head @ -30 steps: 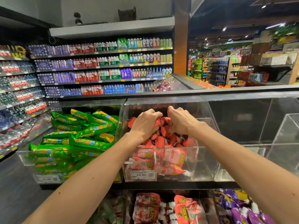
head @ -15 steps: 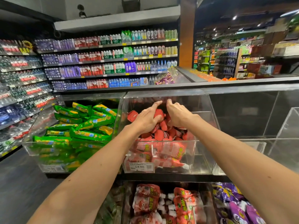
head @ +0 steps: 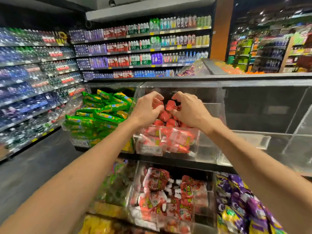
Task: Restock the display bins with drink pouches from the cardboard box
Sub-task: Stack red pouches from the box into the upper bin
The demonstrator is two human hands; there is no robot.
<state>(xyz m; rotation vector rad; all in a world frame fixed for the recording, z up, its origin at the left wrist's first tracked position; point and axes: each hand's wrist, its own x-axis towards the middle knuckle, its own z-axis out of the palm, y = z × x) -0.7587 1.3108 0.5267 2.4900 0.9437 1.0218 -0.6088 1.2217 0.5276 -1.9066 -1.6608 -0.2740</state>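
Gripping small red soft drink pouches [head: 169,105] with curled left hand [head: 148,107] and right hand [head: 187,110], atop the pile inside the clear plastic bin [head: 209,95]. Seems about half full, so likely more to add; no cardboard box in sight.

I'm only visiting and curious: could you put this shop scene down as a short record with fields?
place: shop aisle, shelves of bottled drinks behind
left hand: fingers curled on the red drink pouches in the upper clear bin
right hand: grips pouches in the same pile, close beside the left hand
neighbouring bin: green pouches, heaped high
lower bins: more red pouches; purple pouches to their right
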